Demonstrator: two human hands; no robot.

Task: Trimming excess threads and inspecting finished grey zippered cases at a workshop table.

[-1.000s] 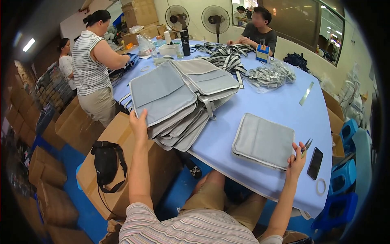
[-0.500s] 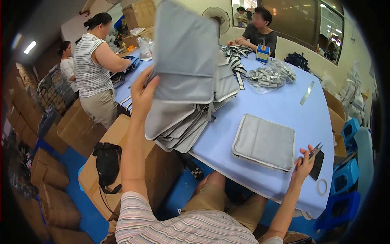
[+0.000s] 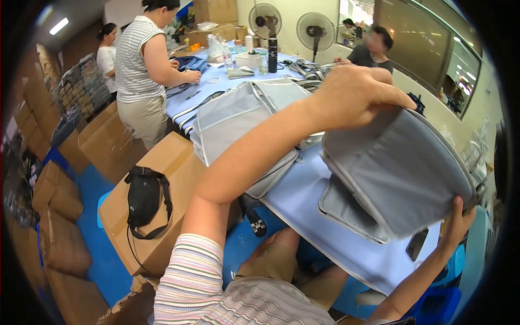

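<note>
A grey fabric panel (image 3: 398,168) with a piped edge is held raised and tilted over the right part of the table. My left hand (image 3: 357,97) reaches across and pinches its upper edge. My right hand (image 3: 460,222) grips its lower right edge, thumb on the near face and fingers hidden behind. Beneath it, another grey fabric piece (image 3: 346,208) lies on the table, partly covered; I cannot tell if the two are joined. The scissors are out of sight. To the left, a pile of grey fabric pieces (image 3: 227,119) sits on the table, partly behind my left forearm.
The table (image 3: 292,187) has a pale blue top, with a black phone (image 3: 417,244) near its right edge. Bottles (image 3: 272,57) and straps stand or lie farther back. A carton (image 3: 162,216) bearing a black waist bag (image 3: 145,197) is at my left. Co-workers are around the table.
My left hand has swung from the pile to the right with the grey panel, over the piece on the table. My right hand has moved right and up onto the panel's edge; the scissors no longer show.
</note>
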